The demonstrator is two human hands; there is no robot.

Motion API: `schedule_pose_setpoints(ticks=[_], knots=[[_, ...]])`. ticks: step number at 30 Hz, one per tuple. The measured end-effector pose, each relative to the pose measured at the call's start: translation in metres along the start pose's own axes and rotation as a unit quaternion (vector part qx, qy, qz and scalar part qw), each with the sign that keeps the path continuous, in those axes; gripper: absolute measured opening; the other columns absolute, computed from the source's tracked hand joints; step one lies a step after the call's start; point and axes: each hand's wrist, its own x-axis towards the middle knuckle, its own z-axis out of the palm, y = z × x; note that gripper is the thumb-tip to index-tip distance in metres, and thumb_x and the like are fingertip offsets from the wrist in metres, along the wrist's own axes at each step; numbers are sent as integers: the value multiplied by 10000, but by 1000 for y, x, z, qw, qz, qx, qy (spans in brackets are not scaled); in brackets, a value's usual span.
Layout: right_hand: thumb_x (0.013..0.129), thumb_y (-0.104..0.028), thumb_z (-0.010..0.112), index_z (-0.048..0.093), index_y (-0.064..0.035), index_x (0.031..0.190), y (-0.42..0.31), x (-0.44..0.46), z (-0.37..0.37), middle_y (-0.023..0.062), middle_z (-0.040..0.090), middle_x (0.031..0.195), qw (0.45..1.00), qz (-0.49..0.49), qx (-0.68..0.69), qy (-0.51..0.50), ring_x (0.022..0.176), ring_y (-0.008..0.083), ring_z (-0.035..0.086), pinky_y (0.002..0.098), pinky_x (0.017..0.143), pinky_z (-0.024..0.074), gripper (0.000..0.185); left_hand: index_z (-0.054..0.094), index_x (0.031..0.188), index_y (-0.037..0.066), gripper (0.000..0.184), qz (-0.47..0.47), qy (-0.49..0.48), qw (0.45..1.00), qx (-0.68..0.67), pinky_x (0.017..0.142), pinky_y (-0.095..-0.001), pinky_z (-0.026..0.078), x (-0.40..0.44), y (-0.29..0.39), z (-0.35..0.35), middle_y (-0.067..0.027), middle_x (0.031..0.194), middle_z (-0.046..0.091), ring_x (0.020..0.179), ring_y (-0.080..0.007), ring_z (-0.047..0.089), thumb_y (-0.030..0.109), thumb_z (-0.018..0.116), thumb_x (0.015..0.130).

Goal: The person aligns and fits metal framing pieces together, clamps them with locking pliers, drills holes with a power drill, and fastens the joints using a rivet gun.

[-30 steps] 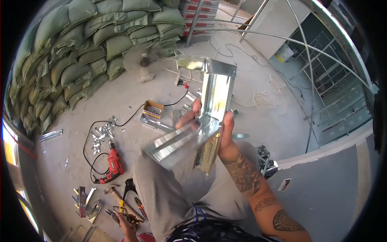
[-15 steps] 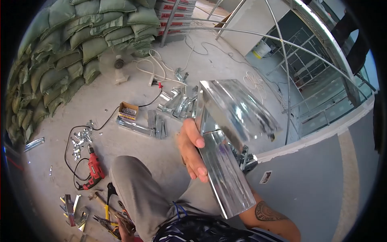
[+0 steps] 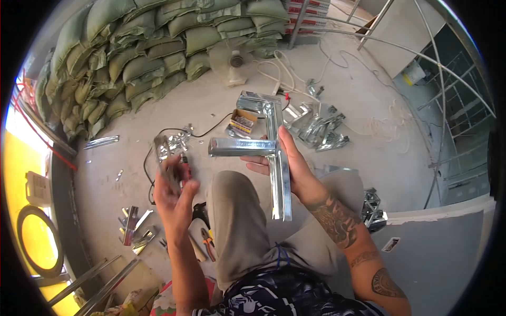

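Observation:
A shiny metal frame piece [image 3: 279, 184], with two arms pointing left from a long upright channel, is held in my right hand [image 3: 295, 163] in front of my knees. My fingers pass behind the channel and my thumb lies along its right side. My left hand [image 3: 176, 197] is raised to the left of my knee, its fingers curled and blurred by motion. A blurred greyish object shows at its fingertips, too smeared to name. Behind that hand is the red drill [image 3: 184, 169], partly hidden.
Small metal clips [image 3: 179, 141] and a box of screws [image 3: 243, 122] lie on the floor, with cut metal pieces [image 3: 321, 126] beyond. Pliers [image 3: 207, 243] are by my left leg. Green sandbags [image 3: 134, 71] line the back left; a grey wall [image 3: 432, 247] stands at right.
My left hand has risen from the tools at the lower left. The metal frame has turned, its arms now pointing left instead of right. The view has shifted left.

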Motion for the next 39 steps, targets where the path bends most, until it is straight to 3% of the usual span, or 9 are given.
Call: schedule_pose_setpoints(ticks=[5,11,16,18,23,25,29,33,39], knots=[[996,-592,401,406,-23,1245,14,-7,2,287,566,1243,1000,10,-7,-16,1182,423,586,505,977,525,621,607,1125,-8,374,-11,-90,995,48,639,-233,456,21,15,-8,-31,942,602,823,-87,543,-12,773,790],[1014,-539,408,397,-35,1291,7,-18,4,288,570,1246,998,3,-31,-46,1170,364,599,499,953,543,575,648,1007,-21,351,129,-170,964,157,815,-304,477,23,18,-23,-111,978,654,866,-207,616,-12,798,690],[1016,-534,405,388,-41,1308,3,-24,11,286,563,1264,993,-12,-83,-82,1170,349,600,488,930,556,573,641,957,-9,291,141,-132,964,182,775,-307,494,21,18,-26,-134,959,648,867,-234,635,-89,693,682],[1018,-529,402,384,-43,1313,4,-25,12,282,561,1272,991,-18,-97,-88,1173,344,599,485,923,559,569,629,920,-1,304,217,-161,935,230,708,-310,503,21,18,-28,-145,899,646,798,-238,637,-136,571,654],[1028,-402,486,430,-64,1259,5,-30,16,178,605,1225,981,-59,-117,-143,1098,254,634,427,899,568,413,623,902,17,397,220,-146,950,167,642,-304,492,13,16,-25,-170,831,644,686,-230,614,-124,461,568],[1026,-400,491,428,-56,1260,9,-31,19,166,615,1208,983,-55,-113,-131,1100,240,632,415,895,569,421,592,882,19,302,184,-129,957,183,874,-466,521,9,15,-27,-166,829,632,775,-272,632,-21,451,618],[1025,-392,502,452,-40,1243,15,-26,19,113,647,1147,976,-110,-142,-123,995,146,636,303,779,562,418,611,880,24,338,233,-139,942,199,707,-346,531,8,14,-30,-175,828,650,711,-260,638,-102,475,598],[1013,-485,470,393,-43,1301,15,-26,12,231,608,1231,952,-87,-247,-160,1185,303,594,436,1017,468,533,614,882,28,329,231,-111,947,194,801,-389,543,5,12,-33,-180,841,653,728,-275,650,-97,468,614],[1015,-485,464,397,-36,1306,17,-26,19,233,608,1232,955,-77,-245,-151,1180,297,599,440,1011,471,539,611,885,15,324,227,-109,948,195,831,-404,539,4,11,-37,-192,869,654,770,-287,663,-105,468,620]])
